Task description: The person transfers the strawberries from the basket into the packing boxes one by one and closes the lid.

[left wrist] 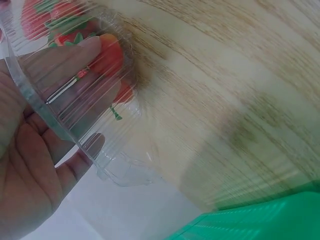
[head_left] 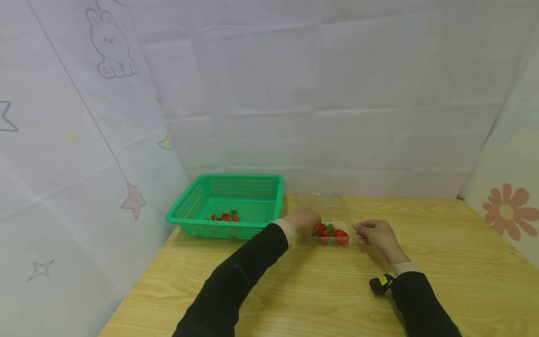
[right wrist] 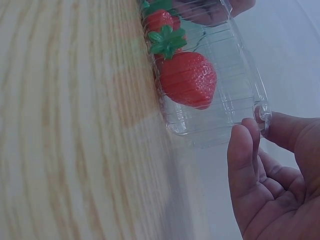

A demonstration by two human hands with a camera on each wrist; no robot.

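Note:
A clear plastic box [right wrist: 227, 107] holds several red strawberries [head_left: 341, 236] with green leaf caps. Its transparent lid [head_left: 322, 200] stands raised at the back. My left hand [head_left: 305, 221] reaches over the rim into the left part of the box. Through the ribbed wall in the left wrist view, its long fingers lie extended, with tips at an orange-red strawberry [left wrist: 108, 55]. At the box's right side, my right hand [head_left: 376, 234] pinches the rim corner between thumb and fingers. A large strawberry [right wrist: 190, 80] lies near that corner.
A green plastic basket [head_left: 275, 199] stands on the left of the wooden table [head_left: 328, 290], with several small red strawberries [head_left: 225, 217] inside. White printed cloth [head_left: 261, 93] hangs behind the table and along both sides.

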